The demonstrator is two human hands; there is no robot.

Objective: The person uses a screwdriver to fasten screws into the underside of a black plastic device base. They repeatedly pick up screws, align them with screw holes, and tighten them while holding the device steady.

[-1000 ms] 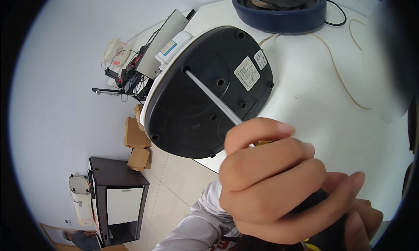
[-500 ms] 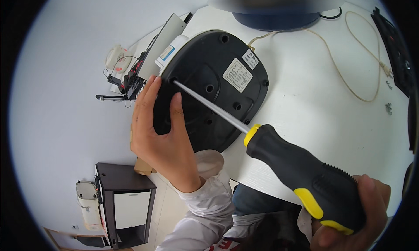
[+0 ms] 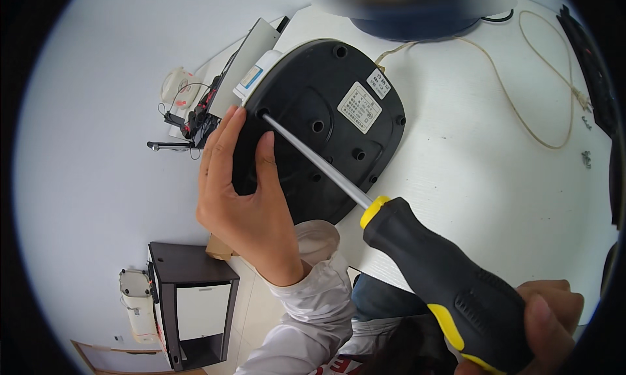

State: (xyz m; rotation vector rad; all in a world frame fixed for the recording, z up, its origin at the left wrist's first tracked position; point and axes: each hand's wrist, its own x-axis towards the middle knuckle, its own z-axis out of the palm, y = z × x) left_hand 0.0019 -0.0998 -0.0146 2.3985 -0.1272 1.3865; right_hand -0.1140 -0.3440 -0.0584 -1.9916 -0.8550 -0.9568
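A black plastic appliance base (image 3: 293,81) lies underside up on the table, with pale labels, several round screw holes and a white housing at its left edge. My left hand (image 3: 244,199) grips that edge, thumb on the black underside and fingers over the side. My right hand (image 3: 551,316) is closed around the end of a large screwdriver (image 3: 450,270) with a black and yellow handle. Its steel shaft slants up to the left, and the tip sits in a screw hole beside my left fingertips. Whether a screw is in that hole is hidden.
On the white table (image 3: 469,179), small loose screws (image 3: 586,158) lie at the right, near a pale power cord (image 3: 521,130) with a plug. A dark blue round object (image 3: 417,28) stands at the far edge. Below left is a dark cabinet (image 3: 192,264).
The screwdriver handle has turned about its axis, and my right hand has shifted its hold on it. The tip stays in the same hole; my left hand keeps its grip.
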